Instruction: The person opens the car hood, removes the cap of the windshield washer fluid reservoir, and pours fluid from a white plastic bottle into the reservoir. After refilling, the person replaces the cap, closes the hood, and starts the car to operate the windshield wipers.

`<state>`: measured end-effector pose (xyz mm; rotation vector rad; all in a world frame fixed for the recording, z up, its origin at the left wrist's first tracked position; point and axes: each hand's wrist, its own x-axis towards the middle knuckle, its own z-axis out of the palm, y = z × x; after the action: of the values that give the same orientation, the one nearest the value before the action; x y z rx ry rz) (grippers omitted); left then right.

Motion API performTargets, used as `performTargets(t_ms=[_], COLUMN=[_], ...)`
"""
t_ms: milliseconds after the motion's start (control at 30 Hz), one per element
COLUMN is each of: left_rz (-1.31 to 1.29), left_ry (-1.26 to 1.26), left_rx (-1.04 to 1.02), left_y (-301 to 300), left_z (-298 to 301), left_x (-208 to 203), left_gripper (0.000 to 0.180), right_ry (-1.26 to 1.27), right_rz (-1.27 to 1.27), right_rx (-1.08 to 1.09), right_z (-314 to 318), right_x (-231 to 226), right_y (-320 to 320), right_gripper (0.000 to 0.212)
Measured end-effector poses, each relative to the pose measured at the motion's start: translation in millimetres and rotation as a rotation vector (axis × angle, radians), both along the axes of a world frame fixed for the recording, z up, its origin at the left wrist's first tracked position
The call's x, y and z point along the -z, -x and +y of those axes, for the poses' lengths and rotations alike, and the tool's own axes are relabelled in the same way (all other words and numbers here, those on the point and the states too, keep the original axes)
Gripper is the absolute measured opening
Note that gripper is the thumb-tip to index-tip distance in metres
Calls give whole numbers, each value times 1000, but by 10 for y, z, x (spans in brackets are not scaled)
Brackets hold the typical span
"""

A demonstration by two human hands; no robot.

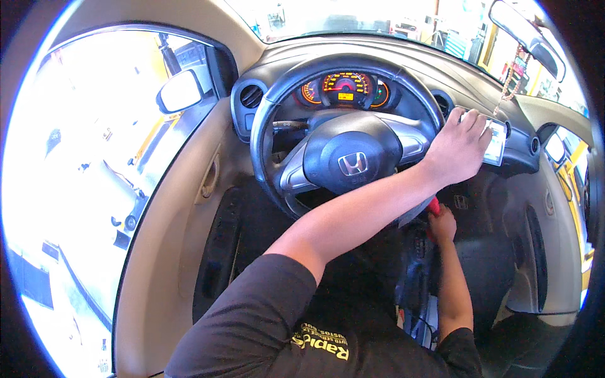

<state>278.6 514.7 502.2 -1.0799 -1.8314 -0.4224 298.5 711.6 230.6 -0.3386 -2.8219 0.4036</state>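
My left arm reaches across the front of the steering wheel (359, 154) to the middle of the dashboard. There my left hand (459, 148) is closed, its fingers bent over the upper edge of a pale, glossy rectangular panel (496, 143). The hand covers most of the panel, so I cannot tell its kind. Lower down, beside the centre console, my right hand (443, 223) is wrapped round a bright red handle (434, 205). Whatever the handle belongs to is hidden behind my left forearm and in shadow.
Behind the wheel the instrument cluster (345, 88) is lit orange. A bead string (509, 79) hangs from the rear-view mirror (529, 41). On the left is the driver's door (170, 233); the console with its buttons (419, 246) runs beside my right forearm.
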Motion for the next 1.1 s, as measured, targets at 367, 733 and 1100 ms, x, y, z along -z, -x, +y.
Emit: performTargets(t_ms=[367,733,1100], left_rz=[101,97,155], left_ry=[52,486,-66], left_rx=[-97,120,-554], left_y=[-774,-221,-276], left_z=[-2717,-110,-3051], left_x=[1110,-90,-52], left_gripper=[25,63,51], right_ry=[-7,-9,-10], right_rz=[-5,-118,-16], right_rx=[16,61,33], right_z=[-61,-134,-109], right_x=[-116,-358,-292], right_y=[-64,-192,-258], right_gripper=[47,46,42])
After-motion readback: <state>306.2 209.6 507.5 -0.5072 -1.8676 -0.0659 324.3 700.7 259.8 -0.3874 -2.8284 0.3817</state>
